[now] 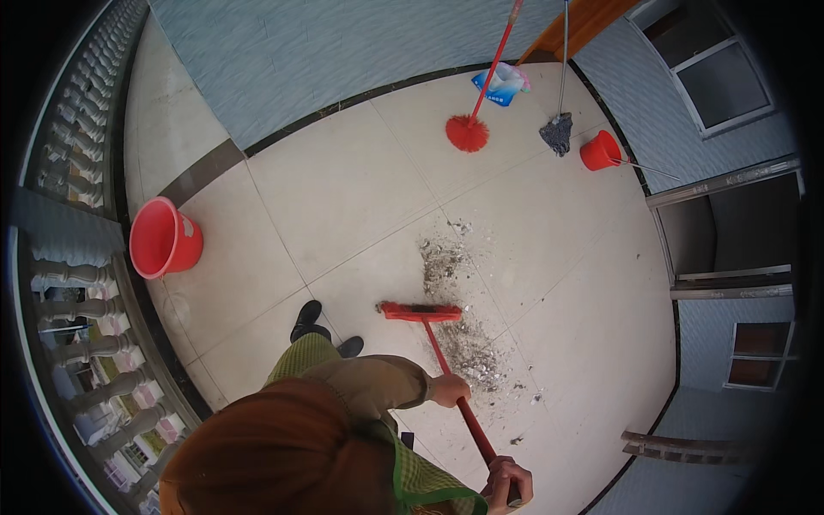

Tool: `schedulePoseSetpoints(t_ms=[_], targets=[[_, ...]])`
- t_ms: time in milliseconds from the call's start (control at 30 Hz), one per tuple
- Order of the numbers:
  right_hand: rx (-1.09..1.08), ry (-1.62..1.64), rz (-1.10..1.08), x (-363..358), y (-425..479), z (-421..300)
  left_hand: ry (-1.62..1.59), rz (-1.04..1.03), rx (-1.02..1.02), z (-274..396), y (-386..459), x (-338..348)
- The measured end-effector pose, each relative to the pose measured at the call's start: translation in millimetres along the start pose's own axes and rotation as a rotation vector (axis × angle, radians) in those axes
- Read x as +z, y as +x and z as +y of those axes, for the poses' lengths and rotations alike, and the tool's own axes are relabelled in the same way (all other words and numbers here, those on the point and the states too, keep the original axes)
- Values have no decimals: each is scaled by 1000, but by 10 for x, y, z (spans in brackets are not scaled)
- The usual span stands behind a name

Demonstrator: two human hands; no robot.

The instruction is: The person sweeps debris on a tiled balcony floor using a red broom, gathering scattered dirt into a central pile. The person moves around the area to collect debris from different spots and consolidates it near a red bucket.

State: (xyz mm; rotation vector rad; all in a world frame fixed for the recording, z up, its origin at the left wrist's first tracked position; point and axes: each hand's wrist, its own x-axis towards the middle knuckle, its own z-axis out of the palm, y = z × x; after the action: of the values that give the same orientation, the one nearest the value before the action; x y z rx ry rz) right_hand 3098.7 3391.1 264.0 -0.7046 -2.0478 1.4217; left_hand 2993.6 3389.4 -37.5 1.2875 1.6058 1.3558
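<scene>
A red-handled broom slants across the tiled floor, with its wide red head (421,313) resting among grey dirt and scraps. My left hand (450,391) grips the lower part of the red handle (476,428). Near the handle's top end, my right hand (508,483) is wrapped round it. One patch of debris (441,264) lies beyond the broom head; another, with shiny flakes (479,367), lies to the right of the handle. Much of the broom's bristles is hidden beneath the head. A brown sleeve and a green checked apron show around my arms.
A large red bucket (193,244) stands left near the balustrade (90,351). Towards the far wall are a round red brush (468,133), a grey mop (557,135), a blue-and-white bag (499,87) and a small red bucket (599,151). A ladder-like object (685,449) is at right.
</scene>
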Motion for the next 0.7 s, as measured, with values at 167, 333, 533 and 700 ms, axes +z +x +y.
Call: schedulePoseSetpoints(t_ms=[167, 333, 533, 700], targets=[[-391, 161, -180, 216, 366, -581, 36, 104, 138, 613, 302, -334], [-557, 367, -135, 584, 937, -699, 202, 275, 108, 631, 293, -1406], [-360, 557, -360, 1866, 1533, -560, 479, 518, 15, 125, -388, -3354], [-270, 619, -747, 3567, 2168, -371, 602, 631, -309, -426, -1380, -4971]])
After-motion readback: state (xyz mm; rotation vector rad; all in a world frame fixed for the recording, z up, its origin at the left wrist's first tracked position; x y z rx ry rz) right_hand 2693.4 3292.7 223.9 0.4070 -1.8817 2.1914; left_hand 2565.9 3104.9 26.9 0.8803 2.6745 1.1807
